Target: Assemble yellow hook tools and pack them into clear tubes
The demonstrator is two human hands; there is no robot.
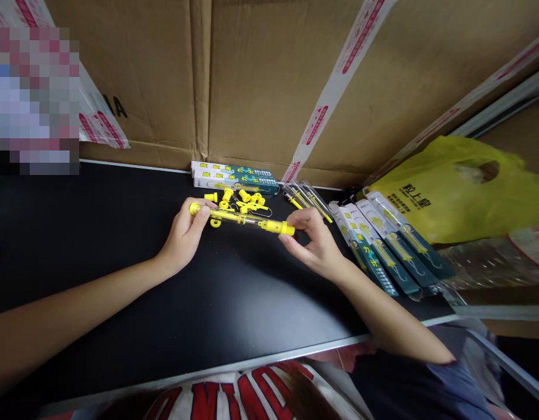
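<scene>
A tubular spring scale (pixel 253 220), clear in the middle with yellow ends, is held level above the black table. My left hand (pixel 185 232) is closed around its left end, thumb along the tube. At the other end, my right hand (pixel 314 244) has thumb and fingers curled at the yellow end cap. Just behind the tube lie loose yellow caps (pixel 244 196) and small yellow parts with wire hooks, some partly hidden by the tube. Several clear tubes (pixel 315 198) with yellow pieces rest on the table beyond my right hand.
Two printed spring scale boxes (pixel 234 182) lie against the large cardboard carton (pixel 261 87) at the back. More such boxes (pixel 385 245) lie to the right, beside a yellow plastic bag (pixel 462 186). The table's pale front edge (pixel 269 364) runs close to my body.
</scene>
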